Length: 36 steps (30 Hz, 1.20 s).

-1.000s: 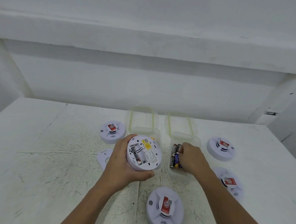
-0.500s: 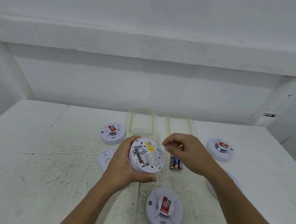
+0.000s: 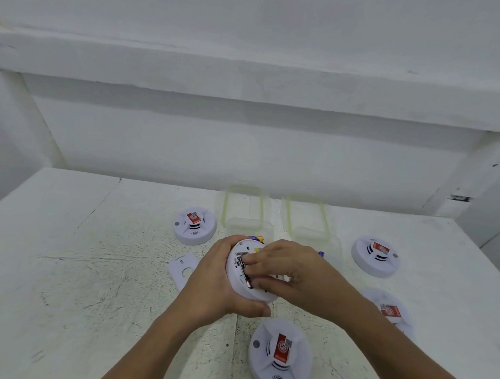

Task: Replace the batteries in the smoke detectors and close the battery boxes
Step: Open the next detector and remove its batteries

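Four detectors (image 3: 194, 225) surround the open detector (image 3: 252, 295) gripped by left hand (image 3: 212, 277) (right hand (image 3: 299, 273) pinches battery (image 3: 243, 268)).

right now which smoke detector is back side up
The smoke detector gripped in the left hand, its battery slot facing up; the other four lie on the table, red stickers up.

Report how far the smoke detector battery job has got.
Done: the back cover is off, lying on the table. In hand: the left hand grips the opened detector while the right hand pinches a battery at its bay. Left: refit that cover, four face-up detectors of unclear status, and both battery boxes stand open.
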{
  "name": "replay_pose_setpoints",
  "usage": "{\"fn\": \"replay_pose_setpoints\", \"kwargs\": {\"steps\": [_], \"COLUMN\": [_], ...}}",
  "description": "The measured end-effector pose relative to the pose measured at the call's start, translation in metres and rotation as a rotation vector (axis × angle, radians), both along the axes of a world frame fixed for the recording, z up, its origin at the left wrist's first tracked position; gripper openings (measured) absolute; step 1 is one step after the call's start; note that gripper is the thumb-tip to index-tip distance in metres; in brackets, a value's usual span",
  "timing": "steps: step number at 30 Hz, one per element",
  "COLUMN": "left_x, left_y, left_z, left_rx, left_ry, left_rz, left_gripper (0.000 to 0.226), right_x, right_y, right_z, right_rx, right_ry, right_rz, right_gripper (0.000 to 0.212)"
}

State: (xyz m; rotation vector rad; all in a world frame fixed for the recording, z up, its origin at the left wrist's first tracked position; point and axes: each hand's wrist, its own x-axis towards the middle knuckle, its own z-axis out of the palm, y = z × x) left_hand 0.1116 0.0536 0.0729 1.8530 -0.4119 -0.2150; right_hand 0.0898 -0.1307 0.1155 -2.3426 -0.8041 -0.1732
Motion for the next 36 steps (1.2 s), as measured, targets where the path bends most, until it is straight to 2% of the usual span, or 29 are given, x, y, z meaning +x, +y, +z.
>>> {"fn": "replay_pose_setpoints", "kwargs": {"steps": [4,9,13,17,22,28,33,36], "left_x": [-0.001,0.000,0.000,-0.001,-0.002,-0.004,-0.005,-0.005], "left_y": [-0.002,-0.007,-0.010,-0.008,-0.007,-0.006,-0.008,-0.008], "left_z": [0.003,0.006,0.006,0.007,0.008,0.008,0.005,0.001], "left_rx": [0.010,0.032,0.061,0.032,-0.004,0.007,0.005,-0.003], "left_ry": [0.004,0.001,-0.032,-0.017,0.037,0.026,-0.026,-0.046], "left_rz": [-0.024,-0.035,-0.016,-0.014,-0.002,0.008,0.042,0.065], "left_gripper": [0.097,0.093,0.084,0.081,0.088,0.094,0.092,0.093], "right_x": [0.000,0.000,0.002,0.001,0.000,-0.007,-0.012,-0.013], "right_y": [-0.001,-0.002,-0.003,-0.003,-0.005,0.005,0.010,0.007], "right_z": [0.004,0.001,-0.001,-0.001,0.005,0.004,0.007,0.010], "right_rx": [-0.101,-0.106,-0.080,-0.086,0.142,0.164,0.098,0.254], "right_ry": [-0.139,-0.326,-0.350,-0.265,0.078,0.157,0.189,0.327], "right_rz": [0.056,0.058,0.028,0.038,-0.082,-0.189,-0.242,-0.305], "right_gripper": [0.023,0.012,0.011,0.018,0.017,0.020,0.023,0.024]}}
